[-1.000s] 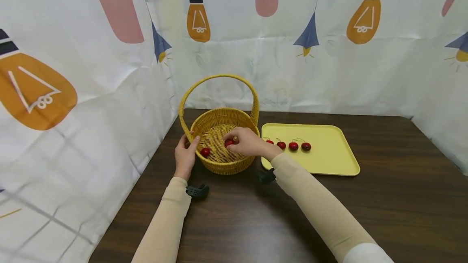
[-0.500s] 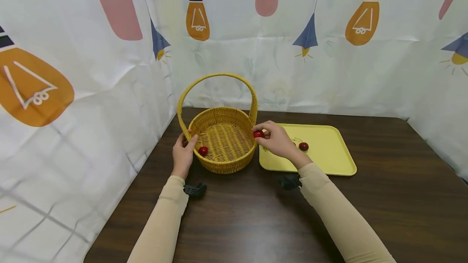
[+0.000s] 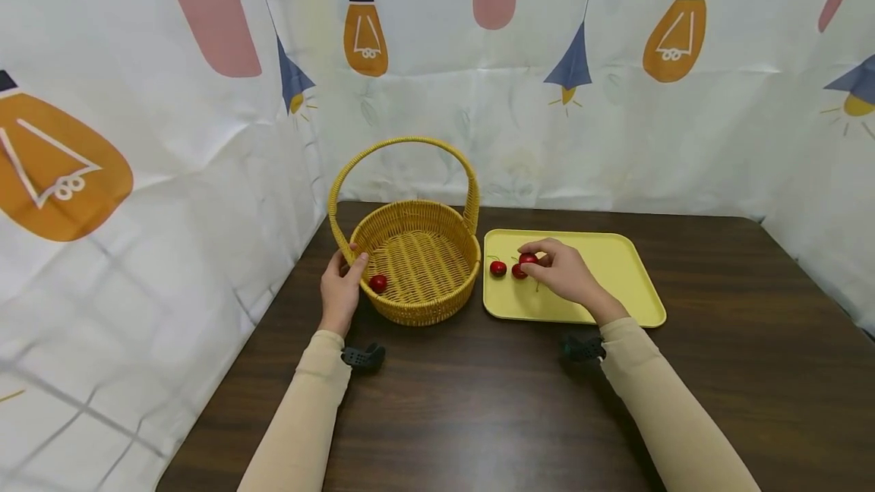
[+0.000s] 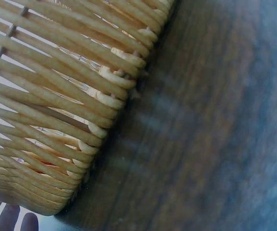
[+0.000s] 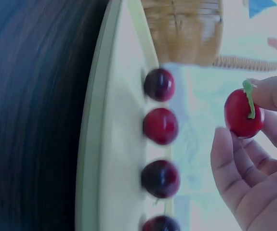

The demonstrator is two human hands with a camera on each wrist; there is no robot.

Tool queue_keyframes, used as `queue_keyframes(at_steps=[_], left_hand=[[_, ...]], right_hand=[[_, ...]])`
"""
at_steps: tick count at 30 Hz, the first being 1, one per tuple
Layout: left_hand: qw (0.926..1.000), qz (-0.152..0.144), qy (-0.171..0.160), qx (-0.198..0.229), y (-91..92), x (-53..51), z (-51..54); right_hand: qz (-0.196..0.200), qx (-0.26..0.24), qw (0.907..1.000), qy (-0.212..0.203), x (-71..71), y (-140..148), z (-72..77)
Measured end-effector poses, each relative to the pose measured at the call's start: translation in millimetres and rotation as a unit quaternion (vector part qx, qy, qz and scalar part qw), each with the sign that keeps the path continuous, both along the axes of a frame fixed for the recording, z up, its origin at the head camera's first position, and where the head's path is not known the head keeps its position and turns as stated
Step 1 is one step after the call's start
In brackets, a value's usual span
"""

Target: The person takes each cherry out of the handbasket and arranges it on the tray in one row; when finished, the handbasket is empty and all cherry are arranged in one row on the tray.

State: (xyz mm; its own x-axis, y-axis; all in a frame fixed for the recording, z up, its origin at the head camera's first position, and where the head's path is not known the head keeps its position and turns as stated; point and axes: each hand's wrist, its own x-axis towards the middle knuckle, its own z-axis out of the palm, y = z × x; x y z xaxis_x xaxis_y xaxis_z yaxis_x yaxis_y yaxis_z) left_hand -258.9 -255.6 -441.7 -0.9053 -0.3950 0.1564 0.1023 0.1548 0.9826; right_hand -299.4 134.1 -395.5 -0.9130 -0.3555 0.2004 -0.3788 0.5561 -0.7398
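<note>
A yellow wicker basket (image 3: 418,306) with a tall arched handle stands on the table, one red cherry (image 3: 378,283) inside by its left wall. My left hand (image 3: 339,296) grips the basket's left side near the handle's foot, thumb at the rim; fingertips (image 4: 6,219) show at the corner of the left wrist view. Over the yellow tray (image 3: 615,302), my right hand (image 3: 563,275) pinches a cherry (image 5: 244,113) with a short green stem between thumb and fingers. Below it, several cherries lie in a row on the tray, among them a dark one (image 5: 160,179); my hand partly hides them in the head view.
The dark wooden table (image 3: 465,408) carries the basket at left and the tray to its right, a narrow gap between them. A white curtain (image 3: 424,105) with printed lamps hangs behind and along the left side.
My right hand has carried the cherry out of the basket and rightward over the tray. One cherry stays in the basket. My left hand keeps its grip there.
</note>
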Motion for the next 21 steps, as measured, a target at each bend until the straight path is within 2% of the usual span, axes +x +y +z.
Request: queue_keyframes(at_steps=[4, 14, 21], left_hand=[[1.0000, 0.000, 0.002, 0.002, -0.4, -0.8, 0.9], [0.9999, 0.004, -0.001, -0.016, 0.3, -1.4, 4.2], [0.9999, 0.006, -0.003, -0.012, 0.5, -0.2, 2.4]], right_hand=[[-0.020, 0.006, 0.9998, -0.007, -6.1, 14, -7.0], [-0.040, 0.005, 0.9989, -0.023, -18.4, 47, -16.4], [-0.055, 0.006, 0.9970, -0.055, -20.4, 66, -19.3]])
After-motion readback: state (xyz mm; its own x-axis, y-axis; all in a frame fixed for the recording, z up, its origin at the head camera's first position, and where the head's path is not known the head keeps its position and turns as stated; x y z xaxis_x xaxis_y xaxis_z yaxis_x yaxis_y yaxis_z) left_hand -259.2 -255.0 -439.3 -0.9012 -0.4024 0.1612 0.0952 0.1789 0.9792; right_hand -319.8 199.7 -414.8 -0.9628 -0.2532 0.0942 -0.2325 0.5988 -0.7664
